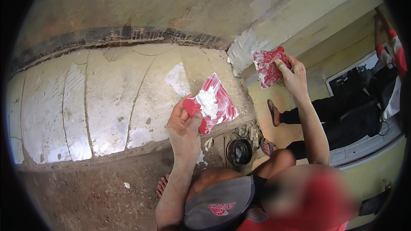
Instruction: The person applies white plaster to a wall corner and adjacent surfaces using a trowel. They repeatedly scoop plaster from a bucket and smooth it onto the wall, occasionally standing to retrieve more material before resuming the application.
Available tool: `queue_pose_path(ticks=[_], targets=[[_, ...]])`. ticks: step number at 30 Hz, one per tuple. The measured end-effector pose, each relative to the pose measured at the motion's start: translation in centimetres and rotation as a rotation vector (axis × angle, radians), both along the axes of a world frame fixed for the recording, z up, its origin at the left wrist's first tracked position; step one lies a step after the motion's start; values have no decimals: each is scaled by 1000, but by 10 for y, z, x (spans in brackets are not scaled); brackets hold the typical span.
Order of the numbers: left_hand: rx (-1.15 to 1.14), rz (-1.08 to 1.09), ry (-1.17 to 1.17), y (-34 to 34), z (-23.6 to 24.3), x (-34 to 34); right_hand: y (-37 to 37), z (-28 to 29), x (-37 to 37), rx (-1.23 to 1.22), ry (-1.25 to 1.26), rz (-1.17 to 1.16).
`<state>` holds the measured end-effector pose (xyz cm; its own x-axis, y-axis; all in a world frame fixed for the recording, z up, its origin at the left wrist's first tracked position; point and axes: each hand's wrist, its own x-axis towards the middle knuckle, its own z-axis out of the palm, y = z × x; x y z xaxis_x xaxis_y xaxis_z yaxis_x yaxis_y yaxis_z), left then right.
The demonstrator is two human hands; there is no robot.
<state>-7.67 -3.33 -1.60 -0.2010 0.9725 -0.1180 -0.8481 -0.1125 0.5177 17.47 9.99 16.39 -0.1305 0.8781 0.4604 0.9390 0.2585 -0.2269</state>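
Note:
My left hand (pixel 185 130) grips a red plastic putty spreader (pixel 224 102) by one edge. A thick lump of white putty (pixel 207 103) lies on the spreader's face, with thinner streaks around it. Raised farther right, my right hand (pixel 295 77) pinches a second red spreader (pixel 266 70), smeared all over with white. This one is close to a patch of white putty (pixel 242 52) at the wall's lower corner and appears apart from it. The thumb is on its near face; the other fingers are partly hidden behind it.
A pale ledge (pixel 111 98) with cracks runs along the wall. Below it, a black round pan (pixel 239 151) sits on dirt near rubble. At right stands another person in dark trousers (pixel 338 111), with sandalled feet (pixel 274 113) on tiles and arms raised.

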Motion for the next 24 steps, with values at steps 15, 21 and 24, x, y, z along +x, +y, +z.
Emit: queue_pose_path(ticks=[15,21,24], targets=[[-24,-16,62,0,-4,-4,0,-131,30,-61,469,-76],[-9,-17,24,3,-10,-1,-7,-116,21,-119,509,-41],[-13,-19,29,5,-9,-1,-6,-115,12,0,535,-13]])
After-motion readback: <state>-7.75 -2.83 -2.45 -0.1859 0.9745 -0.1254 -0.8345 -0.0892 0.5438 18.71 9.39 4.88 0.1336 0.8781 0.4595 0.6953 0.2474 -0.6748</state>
